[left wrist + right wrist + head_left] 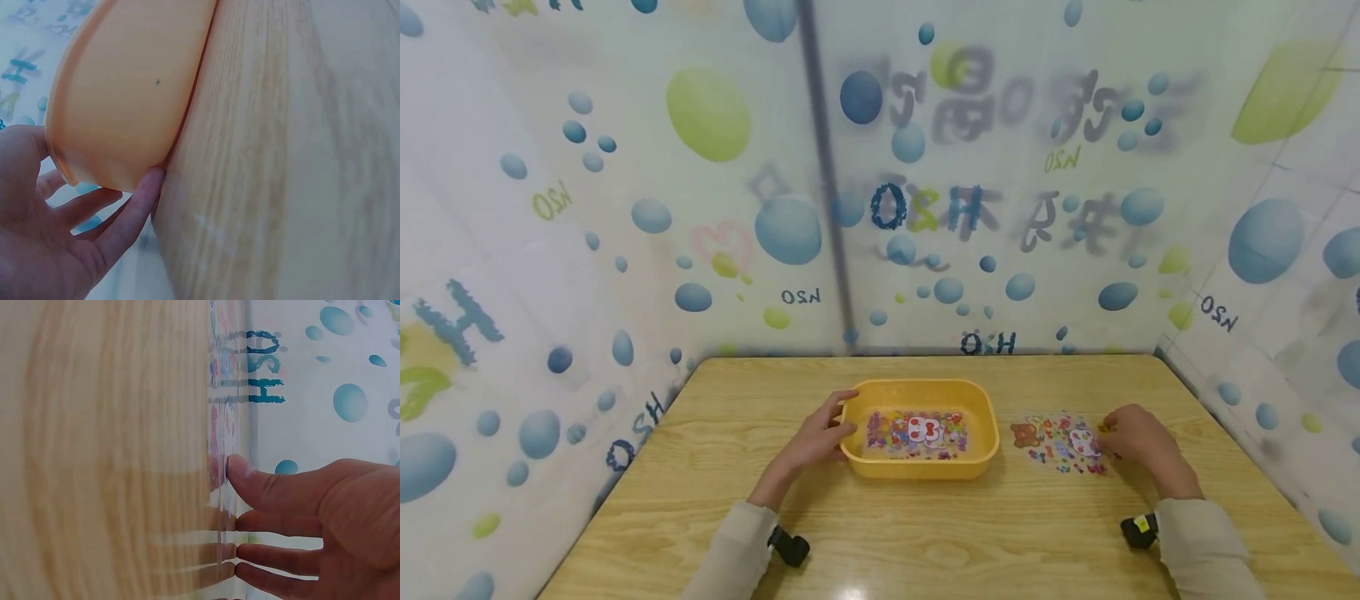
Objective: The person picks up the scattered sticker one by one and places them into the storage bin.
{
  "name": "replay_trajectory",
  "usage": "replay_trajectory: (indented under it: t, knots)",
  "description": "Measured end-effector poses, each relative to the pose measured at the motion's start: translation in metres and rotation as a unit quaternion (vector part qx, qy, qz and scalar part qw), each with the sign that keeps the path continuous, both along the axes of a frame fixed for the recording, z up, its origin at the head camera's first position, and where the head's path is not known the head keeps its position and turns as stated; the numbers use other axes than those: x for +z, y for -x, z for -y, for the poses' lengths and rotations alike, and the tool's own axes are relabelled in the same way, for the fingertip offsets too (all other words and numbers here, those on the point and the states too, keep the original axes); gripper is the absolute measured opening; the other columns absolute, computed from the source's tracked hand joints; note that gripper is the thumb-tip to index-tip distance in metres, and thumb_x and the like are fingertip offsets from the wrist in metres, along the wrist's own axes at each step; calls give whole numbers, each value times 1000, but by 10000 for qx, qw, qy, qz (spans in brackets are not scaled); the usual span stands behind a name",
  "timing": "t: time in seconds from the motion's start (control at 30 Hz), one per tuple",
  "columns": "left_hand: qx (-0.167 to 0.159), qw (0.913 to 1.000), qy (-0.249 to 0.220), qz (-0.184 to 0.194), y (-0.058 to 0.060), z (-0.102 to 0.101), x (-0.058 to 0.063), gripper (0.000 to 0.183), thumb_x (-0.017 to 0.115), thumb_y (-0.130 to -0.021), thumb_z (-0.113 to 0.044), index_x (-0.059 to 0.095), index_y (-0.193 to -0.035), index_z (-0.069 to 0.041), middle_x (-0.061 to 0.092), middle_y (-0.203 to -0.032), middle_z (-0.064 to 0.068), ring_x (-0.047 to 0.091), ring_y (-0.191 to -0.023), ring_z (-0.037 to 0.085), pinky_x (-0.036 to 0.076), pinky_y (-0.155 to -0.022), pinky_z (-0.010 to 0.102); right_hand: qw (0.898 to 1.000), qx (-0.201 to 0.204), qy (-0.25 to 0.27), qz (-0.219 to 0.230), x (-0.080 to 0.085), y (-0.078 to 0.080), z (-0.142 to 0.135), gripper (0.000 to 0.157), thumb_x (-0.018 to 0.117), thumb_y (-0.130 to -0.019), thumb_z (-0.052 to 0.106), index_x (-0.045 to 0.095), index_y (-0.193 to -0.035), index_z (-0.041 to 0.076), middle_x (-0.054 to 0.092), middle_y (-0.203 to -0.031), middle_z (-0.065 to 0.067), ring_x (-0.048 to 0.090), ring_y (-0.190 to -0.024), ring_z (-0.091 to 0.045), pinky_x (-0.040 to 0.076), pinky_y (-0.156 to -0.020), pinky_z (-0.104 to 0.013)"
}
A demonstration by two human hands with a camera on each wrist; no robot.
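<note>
1. At the far left, a pale wall (550, 258) printed with blue and green bubbles runs round behind the table (925, 537) to the right side.
2. A light sleeve (730, 550) with a black wrist camera (792, 547) leads to the left hand (811, 437), clamped on the end of the tub, its thumb and fingers about the rim.
3. The yellow tub (921, 470) sits upright on the table, near the middle; inside, a colourful sticker patch (887, 433) shows a white animal with a red bow.
4. Just right of the tub, apart from it, a clear sticker sheet (1056, 452) lies on the table, a brown bear on its left part, a white animal on its right.
5. The right hand (1142, 442) touches the sheet's right edge with its thumb; I cannot tell whether it pinches it.
</note>
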State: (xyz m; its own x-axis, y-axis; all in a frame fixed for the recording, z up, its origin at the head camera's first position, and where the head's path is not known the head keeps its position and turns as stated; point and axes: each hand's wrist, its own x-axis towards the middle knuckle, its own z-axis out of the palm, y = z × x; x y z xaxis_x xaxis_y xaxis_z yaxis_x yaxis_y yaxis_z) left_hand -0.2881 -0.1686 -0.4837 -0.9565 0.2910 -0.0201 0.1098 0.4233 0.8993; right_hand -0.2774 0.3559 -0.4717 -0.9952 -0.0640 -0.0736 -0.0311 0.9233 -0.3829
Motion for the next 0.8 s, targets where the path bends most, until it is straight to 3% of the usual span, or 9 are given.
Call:
replay_trajectory:
  t: [0.2, 0.3, 0.43, 0.8]
  knots:
    - [-50, 10000, 12, -40, 0, 1, 2, 56, 55, -106, -14, 37, -159, -21, 46, -154, 29, 65, -111, 33, 63, -65, 36, 9999, -68, 152, 29, 4, -3, 6, 44, 76, -89, 18, 67, -113, -18, 71, -83, -18, 60, -65, -20, 54, -71, -45]
    - [-71, 10000, -6, -39, 0, 2, 2, 57, 55, -106, -14, 37, -159, -21, 46, -154, 29, 65, -111, 33, 63, -66, 37, 9998, -121, 124, 42, 5, -5, 9, 43, 76, -88, 19, 69, -110, -17, 72, -90, -25, 67, -78, -37, 56, -75, -50]
    - [-46, 10000, -39, -41, 0, 1, 3, 57, 55, -105, -14, 38, -159, -21, 47, -154, 28, 66, -109, 32, 63, -65, 36, 9998, -212, 43, -15, 9, -7, 13, 45, 77, -88, 18, 67, -113, -18, 66, -115, -38, 62, -106, -55, 53, -89, -63]
    - [-77, 9999, -94, -50, -1, 0, 2, 57, 56, -105, -15, 37, -159, -19, 46, -155, 30, 65, -115, 40, 63, -64, 40, 9993, -344, 106, -101, 6, -5, 13, 51, 77, -85, 15, 59, -115, -22, 61, -115, -42, 57, -106, -57, 49, -93, -65]
